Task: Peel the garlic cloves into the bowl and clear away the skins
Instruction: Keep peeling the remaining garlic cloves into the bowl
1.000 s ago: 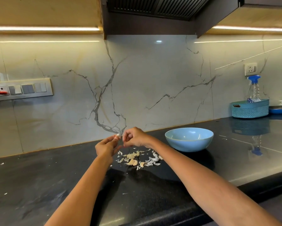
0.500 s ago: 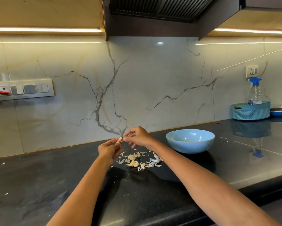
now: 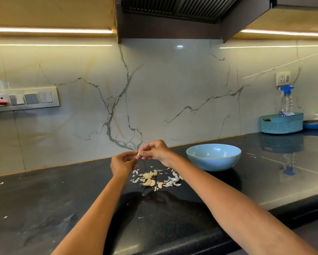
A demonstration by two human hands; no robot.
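Note:
Both hands are raised above the black counter [image 3: 44, 199], meeting at a small garlic clove [image 3: 138, 154]. My left hand [image 3: 122, 162] pinches the clove from the left. My right hand [image 3: 155, 150] pinches it from the right with fingertips on its skin. Below them lies a pile of garlic cloves and papery skins [image 3: 155, 179]. A light blue bowl [image 3: 213, 157] stands just right of the pile; its inside looks empty.
A teal woven basket [image 3: 282, 123] with a spray bottle [image 3: 286, 100] stands at the back right, beside a blue pan [image 3: 316, 124]. A switch panel [image 3: 25, 99] is on the marble wall at left. Stray skin flakes dot the counter.
The hands stay together on the clove, shifted slightly; the fingers have worked a little at its skin. The camera view has drifted a bit.

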